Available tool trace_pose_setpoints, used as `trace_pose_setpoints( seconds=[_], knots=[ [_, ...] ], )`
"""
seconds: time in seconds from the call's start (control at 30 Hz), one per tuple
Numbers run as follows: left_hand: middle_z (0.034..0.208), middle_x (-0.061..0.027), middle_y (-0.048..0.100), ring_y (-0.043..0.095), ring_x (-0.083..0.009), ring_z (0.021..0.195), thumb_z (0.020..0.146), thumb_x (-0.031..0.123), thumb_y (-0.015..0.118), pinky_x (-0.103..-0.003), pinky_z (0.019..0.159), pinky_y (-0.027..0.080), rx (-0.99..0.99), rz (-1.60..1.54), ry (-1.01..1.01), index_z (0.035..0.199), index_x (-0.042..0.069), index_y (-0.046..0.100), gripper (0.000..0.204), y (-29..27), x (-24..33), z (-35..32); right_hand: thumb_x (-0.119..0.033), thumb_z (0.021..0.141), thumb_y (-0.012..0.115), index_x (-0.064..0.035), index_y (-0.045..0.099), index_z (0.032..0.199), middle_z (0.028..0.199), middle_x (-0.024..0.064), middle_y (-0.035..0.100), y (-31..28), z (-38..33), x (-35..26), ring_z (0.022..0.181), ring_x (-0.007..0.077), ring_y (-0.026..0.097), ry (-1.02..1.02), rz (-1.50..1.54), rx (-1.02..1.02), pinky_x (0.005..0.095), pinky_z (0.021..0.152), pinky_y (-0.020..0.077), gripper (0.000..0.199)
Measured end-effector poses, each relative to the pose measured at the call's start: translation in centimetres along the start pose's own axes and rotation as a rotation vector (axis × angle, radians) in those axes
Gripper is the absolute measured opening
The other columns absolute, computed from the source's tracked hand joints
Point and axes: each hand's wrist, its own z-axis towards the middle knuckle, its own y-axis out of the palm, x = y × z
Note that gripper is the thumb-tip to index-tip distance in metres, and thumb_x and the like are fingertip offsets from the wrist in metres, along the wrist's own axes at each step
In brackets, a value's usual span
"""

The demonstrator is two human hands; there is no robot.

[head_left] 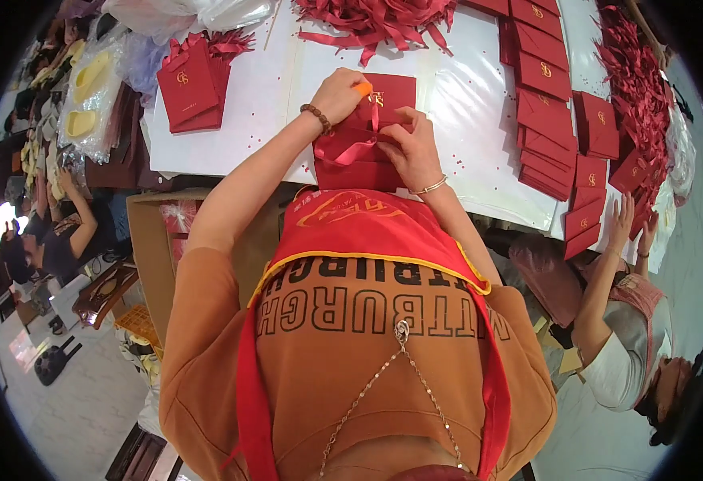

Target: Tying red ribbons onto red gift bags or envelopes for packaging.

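Observation:
A dark red paper bag (395, 86) with a gold emblem lies flat at the table's near edge, in front of my body. My left hand (337, 98), with a beaded bracelet and an orange cover on one fingertip, rests curled over its upper left part. Its fingers are closed, but what they grip is hidden. Below it, a shiny red ribbon (350, 152) loops across the bag. My right hand (416, 151), wearing a thin bangle, pinches this ribbon between thumb and finger at the bag's right side.
Loose red ribbons (379, 24) heap at the far side. Finished-looking red bags (189, 90) stack at left; more bags (545, 120) line the right. Another person's hands (622, 220) work at far right. An open cardboard box (149, 240) stands below the table's left edge.

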Motion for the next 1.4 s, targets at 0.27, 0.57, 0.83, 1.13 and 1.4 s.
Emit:
trace_pose_setpoints(
  seconds=[0.27,0.57,0.83,1.13,1.4],
  knots=[
    [0.055,-0.0018,0.045,0.031,-0.0082,0.04,0.077,0.002,0.049,-0.024,0.038,0.025,0.11,-0.894,-0.341,0.074,-0.001,0.054,0.006,-3.1,-0.1,3.1,-0.002,0.072,0.061,-0.0024,0.051,0.093,0.075,0.0146,0.053,0.3,-0.6,0.0,0.07,0.0292,0.056,0.121,0.431,-0.24,0.0323,0.064,0.0446,0.023],
    [0.094,-0.0093,0.055,0.057,-0.0228,0.089,0.088,0.028,0.047,-0.03,0.065,0.047,0.067,-1.203,-0.372,0.101,0.005,0.049,0.027,-2.5,-0.1,-2.9,0.004,0.071,0.065,-0.0064,0.051,0.089,0.093,0.0005,0.055,-0.7,0.4,0.5,0.08,0.0108,0.055,0.594,1.315,-0.097,0.0236,0.074,0.0464,0.025],
    [0.083,-0.0089,0.059,0.057,-0.0195,0.078,0.085,0.029,0.052,-0.029,0.064,0.046,0.085,-1.057,-0.388,0.1,0.005,0.051,0.028,2.0,2.6,-4.5,-0.002,0.076,0.061,-0.0052,0.054,0.094,0.096,0.0041,0.053,0.3,0.9,2.3,0.078,0.0105,0.055,0.66,1.192,0.118,0.0217,0.07,0.0451,0.019],
    [0.09,-0.0194,0.059,0.056,-0.0345,0.088,0.084,0.019,0.043,-0.043,0.074,0.044,0.316,0.277,-0.137,0.113,0.011,0.047,0.03,-1.7,-6.0,3.2,-0.008,0.079,0.058,-0.0045,0.057,0.09,0.08,-0.0019,0.054,-0.8,-1.3,5.2,0.062,0.0042,0.043,0.641,0.561,0.528,0.0184,0.054,0.036,0.011],
    [0.085,-0.0174,0.061,0.059,-0.0383,0.079,0.082,0.019,0.043,-0.047,0.068,0.045,0.115,0.612,-0.369,0.1,0.01,0.047,0.02,-2.7,-7.3,5.2,-0.003,0.078,0.059,-0.0004,0.058,0.083,0.072,0.0032,0.055,1.1,-0.3,0.5,0.062,0.009,0.052,0.384,0.572,0.229,0.0215,0.056,0.0416,0.006]
  ],
)
